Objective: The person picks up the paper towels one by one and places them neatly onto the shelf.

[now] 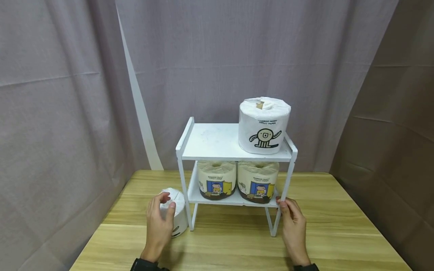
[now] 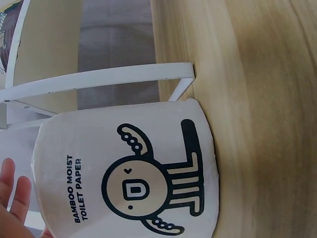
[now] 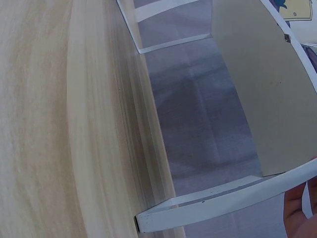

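A white-wrapped toilet paper roll (image 1: 181,218) stands upright on the table, against the left side of a two-tier white shelf (image 1: 213,141). Over the top of that roll is my left hand (image 1: 159,222), its thumb and fingers spread apart. In the left wrist view the fingers (image 2: 21,198) sit beside the roll's top end with a gap; whether the thumb touches it is hard to tell. My right hand (image 1: 294,226) holds the shelf's right front leg near the lower tier, fingertips behind it. The right wrist view shows only part of this hand (image 3: 299,213).
Another white toilet paper roll (image 1: 264,131) stands on the upper tier's right end. Two cream rolls with a cartoon print, a left one (image 1: 217,180) and a right one (image 1: 258,182), stand side by side below. Grey curtains (image 1: 217,56) hang behind the wooden table (image 1: 339,226).
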A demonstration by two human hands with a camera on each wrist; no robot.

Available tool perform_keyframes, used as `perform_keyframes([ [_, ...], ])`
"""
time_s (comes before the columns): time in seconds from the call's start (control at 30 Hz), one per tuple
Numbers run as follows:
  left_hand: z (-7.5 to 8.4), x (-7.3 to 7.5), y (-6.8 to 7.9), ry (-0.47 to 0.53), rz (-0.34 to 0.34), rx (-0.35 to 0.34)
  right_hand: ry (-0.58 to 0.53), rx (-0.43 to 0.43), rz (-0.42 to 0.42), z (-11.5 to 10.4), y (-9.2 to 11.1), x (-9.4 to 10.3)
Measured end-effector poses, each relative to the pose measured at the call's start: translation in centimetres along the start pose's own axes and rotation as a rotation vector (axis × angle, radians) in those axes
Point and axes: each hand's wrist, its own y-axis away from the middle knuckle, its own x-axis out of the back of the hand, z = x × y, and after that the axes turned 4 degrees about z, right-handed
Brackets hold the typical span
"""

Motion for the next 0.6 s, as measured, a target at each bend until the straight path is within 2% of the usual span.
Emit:
perform_keyframes([
  [0.17, -0.1, 0.1, 0.2, -0.054, -0.026, 0.023, 0.062, 0.016, -0.001, -2.0, 0.2, -0.1],
  [0.27, -0.2, 0.0, 0.3, -0.076, -0.046, 0.041, 0.083, 0.017, -0.001, -2.4, 0.2, -0.1],
  [0.5, -0.6, -0.3, 0.5, -0.140, -0.058, 0.041, 0.078, -0.003, 0.005, 0.9, 0.0, 0.3],
  [0.6, -0.8, -0.2, 0.6, -0.183, -0.065, 0.032, 0.068, -0.004, 0.000, 1.0, -0.1, 0.3],
])
